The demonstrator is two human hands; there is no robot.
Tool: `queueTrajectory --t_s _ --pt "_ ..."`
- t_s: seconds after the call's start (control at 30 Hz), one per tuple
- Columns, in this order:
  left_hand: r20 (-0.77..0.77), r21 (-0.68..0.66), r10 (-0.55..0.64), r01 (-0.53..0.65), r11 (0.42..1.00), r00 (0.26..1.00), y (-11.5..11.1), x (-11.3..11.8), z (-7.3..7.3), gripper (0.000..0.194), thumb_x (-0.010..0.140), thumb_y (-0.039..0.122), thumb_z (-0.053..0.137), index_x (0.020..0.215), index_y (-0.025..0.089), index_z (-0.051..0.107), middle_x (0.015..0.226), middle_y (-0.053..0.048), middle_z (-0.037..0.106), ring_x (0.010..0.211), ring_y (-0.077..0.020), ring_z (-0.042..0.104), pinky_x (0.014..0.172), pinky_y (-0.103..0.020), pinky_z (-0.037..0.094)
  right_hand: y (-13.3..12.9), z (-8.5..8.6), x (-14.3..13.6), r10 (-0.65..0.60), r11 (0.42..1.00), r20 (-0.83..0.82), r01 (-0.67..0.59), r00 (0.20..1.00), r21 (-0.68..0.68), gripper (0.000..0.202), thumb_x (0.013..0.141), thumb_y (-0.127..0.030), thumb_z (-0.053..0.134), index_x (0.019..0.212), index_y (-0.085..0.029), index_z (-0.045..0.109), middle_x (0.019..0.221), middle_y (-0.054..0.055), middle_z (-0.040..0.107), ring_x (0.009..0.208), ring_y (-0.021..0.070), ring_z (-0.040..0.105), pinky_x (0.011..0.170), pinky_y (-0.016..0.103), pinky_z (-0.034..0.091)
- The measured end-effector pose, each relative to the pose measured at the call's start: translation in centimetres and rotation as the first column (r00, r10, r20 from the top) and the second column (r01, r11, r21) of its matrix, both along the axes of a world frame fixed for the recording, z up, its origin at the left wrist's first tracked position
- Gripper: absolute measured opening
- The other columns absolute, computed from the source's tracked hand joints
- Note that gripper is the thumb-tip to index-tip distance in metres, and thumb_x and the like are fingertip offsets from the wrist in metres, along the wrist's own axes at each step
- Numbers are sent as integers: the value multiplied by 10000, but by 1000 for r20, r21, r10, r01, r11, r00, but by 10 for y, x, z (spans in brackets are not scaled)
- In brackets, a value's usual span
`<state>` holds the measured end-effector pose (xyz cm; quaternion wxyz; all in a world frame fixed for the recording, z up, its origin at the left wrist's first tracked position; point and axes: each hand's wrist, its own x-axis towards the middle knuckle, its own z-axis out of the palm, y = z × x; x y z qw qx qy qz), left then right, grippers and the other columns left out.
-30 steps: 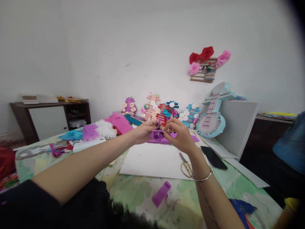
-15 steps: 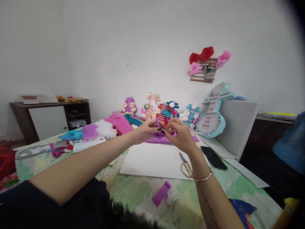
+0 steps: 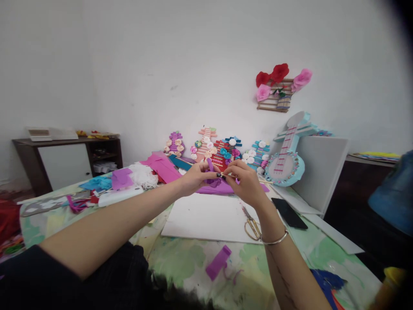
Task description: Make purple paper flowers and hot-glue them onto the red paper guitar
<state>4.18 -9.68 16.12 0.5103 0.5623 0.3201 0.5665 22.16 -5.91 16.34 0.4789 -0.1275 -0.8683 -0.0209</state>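
Above the far edge of a white board [image 3: 206,217], my left hand [image 3: 198,176] pinches a curled purple paper strip [image 3: 211,168]. Close against it, my right hand [image 3: 242,178] is closed on a thin wooden stick [image 3: 265,180] that points out to the right. The fingertips of both hands meet at the purple paper, and what lies between them is partly hidden. Gold-handled scissors [image 3: 252,227] rest at the board's right edge, beside my right wrist. A folded purple strip [image 3: 218,262] lies on the tablecloth in front of the board.
Small decorated instrument shapes [image 3: 176,144] lean on the wall behind. A light-blue one [image 3: 285,165] stands at the right, near a black phone [image 3: 289,213]. Pink paper [image 3: 163,166], white shreds [image 3: 143,174] and blue paper [image 3: 97,184] lie at the left.
The purple strip in my left hand has shifted slightly left and tilted. My fingertips have moved a little where the hands meet.
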Motion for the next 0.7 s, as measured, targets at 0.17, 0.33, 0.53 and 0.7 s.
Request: queueTrajectory --t_s 0.17,0.33,0.53,0.7 --pt "-16 -42 22 -22 999 1000 3 -4 1 244 613 161 780 796 100 630 648 -14 633 589 -108 605 622 -263 481 8 3 13 -66 996 31 68 997 -51 175 759 -40 496 745 -176 604 821 61 576 747 172 554 646 281 434" --pt "-120 -110 57 -70 991 991 4 -5 -1 250 608 141 776 805 97 628 668 -20 628 610 -107 612 621 -247 484 27 4 37 -188 973 49 193 981 -123 163 708 -48 501 736 -173 602 693 12 578 594 136 504 563 251 363" --pt "-342 -66 -25 2 998 939 3 -2 -10 218 648 180 733 834 110 645 690 -26 628 579 -101 574 546 -235 461 19 0 18 -135 964 -14 128 991 -231 121 774 -192 529 851 -176 622 626 -17 558 502 113 433 507 238 311" --pt "-334 -81 -180 162 983 925 3 2 -16 133 647 103 663 778 119 647 669 -34 641 585 -117 582 565 -257 468 7 -9 -12 0 952 50 16 999 -305 119 735 -206 603 850 -184 620 634 -38 558 521 100 443 508 214 321"
